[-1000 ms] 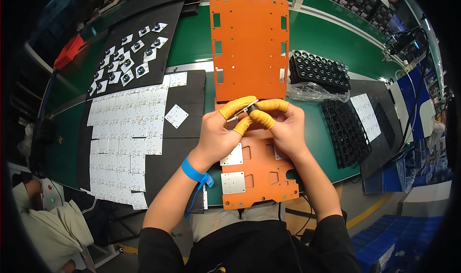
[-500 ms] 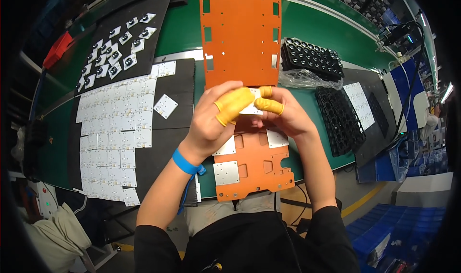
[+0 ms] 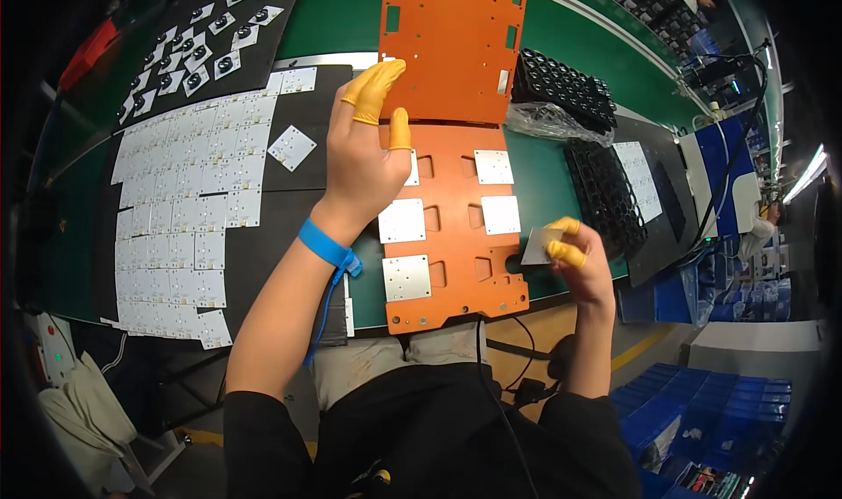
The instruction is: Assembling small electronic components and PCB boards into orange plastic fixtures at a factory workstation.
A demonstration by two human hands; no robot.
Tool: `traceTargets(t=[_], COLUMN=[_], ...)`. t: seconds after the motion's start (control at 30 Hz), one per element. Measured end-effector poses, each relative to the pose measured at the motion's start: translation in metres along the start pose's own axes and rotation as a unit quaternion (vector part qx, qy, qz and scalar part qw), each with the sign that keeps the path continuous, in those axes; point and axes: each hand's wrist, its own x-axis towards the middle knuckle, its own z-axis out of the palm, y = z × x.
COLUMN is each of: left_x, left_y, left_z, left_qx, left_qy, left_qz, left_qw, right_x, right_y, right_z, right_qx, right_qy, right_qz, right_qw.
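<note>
My right hand [image 3: 586,260], in yellow finger cots, pinches a small square white circuit board [image 3: 533,248] just right of the orange plate. My left hand [image 3: 364,153] is raised over the plate's far left part, its thumb and cot-covered fingers apart and nothing seen in it. A blue strap [image 3: 323,240] with a cord circles the left wrist. Below the hands lies the orange fixture plate [image 3: 452,236], with several white square boards [image 3: 500,215] in two columns. The left hand partly hides one of them. Beyond it stretches a second orange plate [image 3: 456,52].
On the left, rows of white circuit boards [image 3: 171,227] and one loose board [image 3: 292,148] lie on black mats. Farther back, white squares with black round parts [image 3: 197,52] sit on black board. Black trays [image 3: 605,192] and crumpled plastic [image 3: 557,122] are on the right.
My hands have parted. The right moved right and nearer me with the white board; the left rose away, open. More boards on the orange plate now show.
</note>
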Motion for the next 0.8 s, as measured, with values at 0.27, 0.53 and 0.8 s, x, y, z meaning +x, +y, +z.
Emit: traceTargets(t=[0.27,0.53,0.8], left_x=[-0.003,-0.002,-0.003], left_y=[-0.005,-0.009,-0.011], left_z=[0.001,0.002,0.004], left_qx=[-0.003,-0.002,0.017], left_qy=[0.002,0.011,0.013], left_qz=[-0.032,-0.051,-0.043], left_qw=[0.999,0.999,0.999], right_x=[-0.006,0.003,-0.005], right_y=[-0.011,-0.013,0.001], right_z=[0.015,0.028,0.034], right_qx=[-0.069,-0.130,-0.107], right_qy=[-0.029,-0.034,-0.017], right_qz=[0.066,0.117,0.107], right_qw=[0.995,0.984,0.988])
